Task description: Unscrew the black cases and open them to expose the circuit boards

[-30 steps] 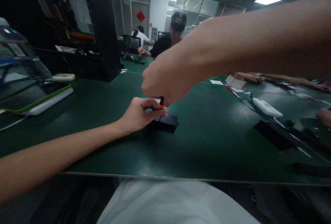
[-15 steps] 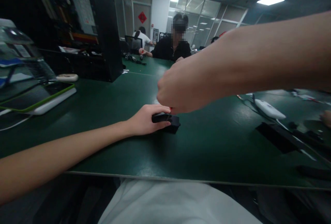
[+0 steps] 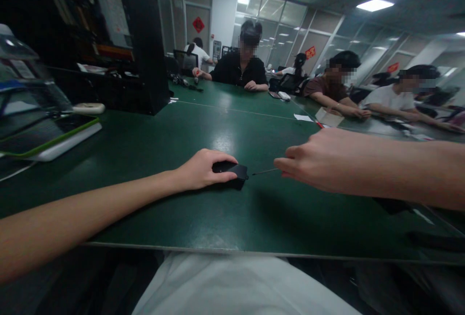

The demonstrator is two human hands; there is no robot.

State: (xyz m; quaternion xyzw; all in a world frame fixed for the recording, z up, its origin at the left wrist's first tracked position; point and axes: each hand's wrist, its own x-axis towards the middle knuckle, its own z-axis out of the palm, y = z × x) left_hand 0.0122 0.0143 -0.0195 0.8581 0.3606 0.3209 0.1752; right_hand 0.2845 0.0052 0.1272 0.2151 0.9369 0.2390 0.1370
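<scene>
On the green table, my left hand [image 3: 204,169] grips a small black box [image 3: 238,172] from its left side, thumb on the near side and fingers on the far side. The box rests on the tabletop with a small tab at its right end. To the right, my right hand [image 3: 308,162] is closed around a screwdriver [image 3: 267,171]. Its thin metal shaft points left, with the tip just short of the box and apart from it. My fingers hide the handle.
A black shelf unit [image 3: 145,53] stands at the back left. Before it lie a green-edged phone [image 3: 51,133] and a clear plastic container [image 3: 32,72]. Several people sit beyond the table. A paper bag [image 3: 329,117] and a white paper [image 3: 303,118] lie at the far right.
My right hand has moved right and down from above the box, uncovering the screwdriver's shaft and the people behind. My left hand stays on the box.
</scene>
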